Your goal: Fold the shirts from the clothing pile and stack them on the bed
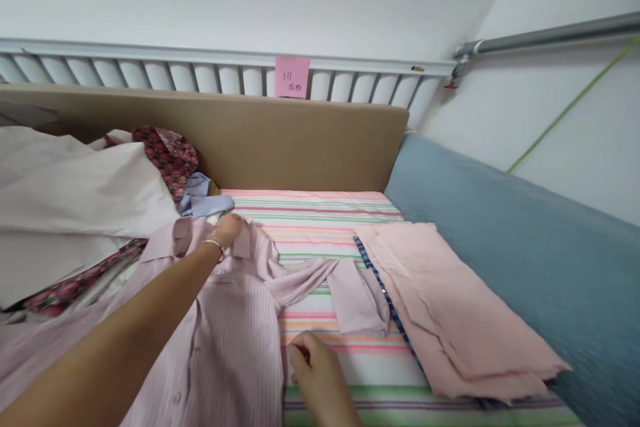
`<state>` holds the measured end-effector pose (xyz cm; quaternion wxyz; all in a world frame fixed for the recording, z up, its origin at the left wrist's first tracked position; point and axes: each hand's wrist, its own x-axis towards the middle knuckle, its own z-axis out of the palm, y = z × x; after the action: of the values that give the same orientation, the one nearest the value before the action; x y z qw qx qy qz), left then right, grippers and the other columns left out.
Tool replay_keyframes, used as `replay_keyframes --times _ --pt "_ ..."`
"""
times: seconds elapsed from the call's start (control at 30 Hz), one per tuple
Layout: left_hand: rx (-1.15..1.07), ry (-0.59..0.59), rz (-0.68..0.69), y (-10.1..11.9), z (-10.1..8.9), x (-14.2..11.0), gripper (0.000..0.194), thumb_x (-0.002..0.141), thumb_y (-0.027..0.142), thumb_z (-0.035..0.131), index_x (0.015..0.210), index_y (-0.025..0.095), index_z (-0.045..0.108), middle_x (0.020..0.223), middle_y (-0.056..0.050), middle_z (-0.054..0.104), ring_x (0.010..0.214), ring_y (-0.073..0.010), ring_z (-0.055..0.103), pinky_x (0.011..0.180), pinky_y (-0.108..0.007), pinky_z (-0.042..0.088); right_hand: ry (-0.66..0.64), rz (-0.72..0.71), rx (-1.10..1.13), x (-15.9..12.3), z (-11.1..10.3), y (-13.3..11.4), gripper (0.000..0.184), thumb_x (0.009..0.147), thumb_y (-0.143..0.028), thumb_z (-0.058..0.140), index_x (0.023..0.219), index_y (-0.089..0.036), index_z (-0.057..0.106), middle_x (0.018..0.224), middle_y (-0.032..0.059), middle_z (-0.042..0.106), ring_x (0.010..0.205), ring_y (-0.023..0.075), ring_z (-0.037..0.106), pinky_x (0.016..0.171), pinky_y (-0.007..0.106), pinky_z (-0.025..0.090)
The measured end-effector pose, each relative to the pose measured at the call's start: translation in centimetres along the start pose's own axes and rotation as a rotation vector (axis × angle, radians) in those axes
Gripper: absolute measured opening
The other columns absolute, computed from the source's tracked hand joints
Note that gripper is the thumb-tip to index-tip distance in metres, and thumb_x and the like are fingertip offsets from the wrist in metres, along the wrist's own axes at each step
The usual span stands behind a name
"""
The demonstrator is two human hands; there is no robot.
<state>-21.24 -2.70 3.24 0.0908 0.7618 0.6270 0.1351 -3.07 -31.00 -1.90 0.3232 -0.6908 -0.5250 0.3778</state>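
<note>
A light pink button-up shirt [235,340] lies spread out, front side up, with its collar away from me and one sleeve stretched to the right. My left hand [231,229], a bracelet on its wrist, is closed at the shirt's collar; the fingertips are partly hidden. Just right of the shirt's side edge, my right hand [320,370] hovers low over the striped sheet [360,363]. Its fingers are curled in, and nothing shows between them. The cuff end of the sleeve reaches close to a folded pink cloth [460,307].
White fabric [75,187], a red floral cloth [167,157] and a light blue garment [203,200] are heaped at the left. Behind stands a brown board [310,147] before a white radiator [195,73] bearing a pink note [292,77]. A blue padded surface [510,227] borders the right.
</note>
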Motion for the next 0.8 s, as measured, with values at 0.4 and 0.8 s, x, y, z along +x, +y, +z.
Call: replay_keyframes --times 0.4,0.8 --pt "0.055 0.081 0.113 2.9 0.2 -1.0 0.037 0.088 0.017 0.042 0.123 0.011 0.054 0.126 -0.016 0.056 0.119 -0.0271 0.048 0.098 -0.037 0.033 -0.045 0.029 -0.037 -0.3 -0.2 -1.2 0.018 0.079 -0.027 0.045 0.069 -0.021 0.059 0.072 0.0029 0.066 0.069 0.0158 0.057 0.059 0.023 0.035" --pt "0.053 -0.098 0.19 6.3 2.4 0.0 0.009 0.08 0.018 0.056 0.083 0.014 0.064 0.082 -0.006 0.068 0.079 -0.0178 0.062 0.074 -0.032 0.046 -0.027 0.008 -0.065 -0.8 -0.3 -1.7 0.018 0.079 -0.021 0.046 0.075 -0.02 0.064 0.078 0.0031 0.068 0.073 0.0151 0.059 0.064 0.023 0.036"
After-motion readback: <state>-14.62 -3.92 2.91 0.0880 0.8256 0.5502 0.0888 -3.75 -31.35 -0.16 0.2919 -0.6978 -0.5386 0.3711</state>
